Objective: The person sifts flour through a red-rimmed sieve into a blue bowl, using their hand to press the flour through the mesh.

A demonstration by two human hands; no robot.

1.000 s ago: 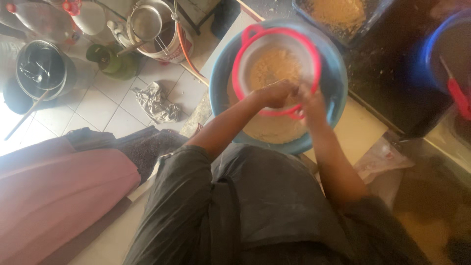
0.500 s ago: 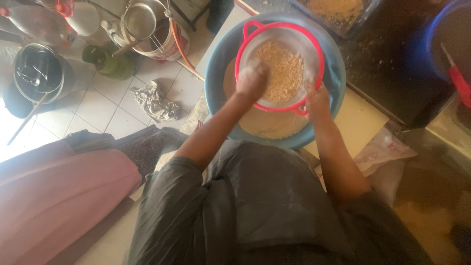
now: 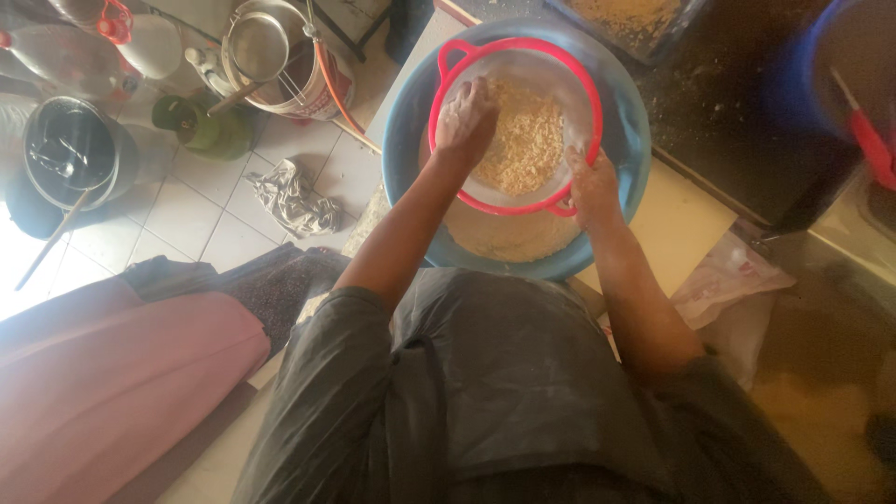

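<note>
A round sieve with a red rim (image 3: 467,56) rests over a big light-blue basin (image 3: 401,154). Pale coarse meal (image 3: 527,140) lies in the sieve, and finer pale flour (image 3: 509,238) has gathered in the basin below. My left hand (image 3: 465,121) is inside the sieve, fingers curled, pressing on the meal at its left side. My right hand (image 3: 590,182) grips the sieve's near right rim. Both hands are dusted with flour.
On the tiled floor at left stand a dark pot (image 3: 70,154), a metal pot with a strainer (image 3: 275,51), a green bottle (image 3: 191,126) and a crumpled cloth (image 3: 289,201). A tray of yellow meal (image 3: 635,19) lies beyond the basin; a blue bucket (image 3: 821,65) stands at right, a plastic bag (image 3: 733,280) below.
My left hand has moved from the sieve's near rim into the sieve and further left. The sieve has tilted and shifted, spreading the meal. My right hand stays on the rim.
</note>
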